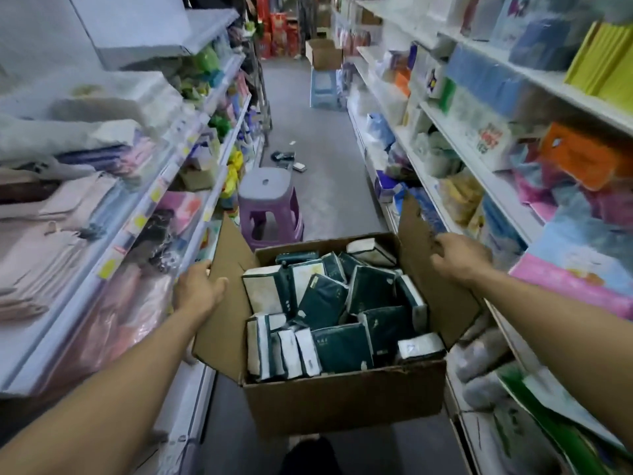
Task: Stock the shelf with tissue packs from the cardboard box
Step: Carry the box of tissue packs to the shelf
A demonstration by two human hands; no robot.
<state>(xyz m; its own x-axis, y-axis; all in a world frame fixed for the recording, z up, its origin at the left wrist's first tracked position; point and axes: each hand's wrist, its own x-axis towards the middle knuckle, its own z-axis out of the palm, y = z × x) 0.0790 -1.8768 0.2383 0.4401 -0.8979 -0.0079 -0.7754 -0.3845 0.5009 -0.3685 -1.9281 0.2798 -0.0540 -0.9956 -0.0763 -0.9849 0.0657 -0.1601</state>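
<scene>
Both forearms reach forward; we find our left hand (197,289) and right hand (459,257) each gripping a flap of the cardboard box (342,399). Tissue packs (325,299) fill it; stocking appears unstarted.

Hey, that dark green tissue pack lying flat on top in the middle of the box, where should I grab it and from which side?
Come from straight above. The dark green tissue pack lies tilted with its broad face up, on top of the heap in the cardboard box. Pinch across its two narrow long edges, probably with the right hand; neighbouring packs crowd its sides, so lift its raised upper end first.
</scene>
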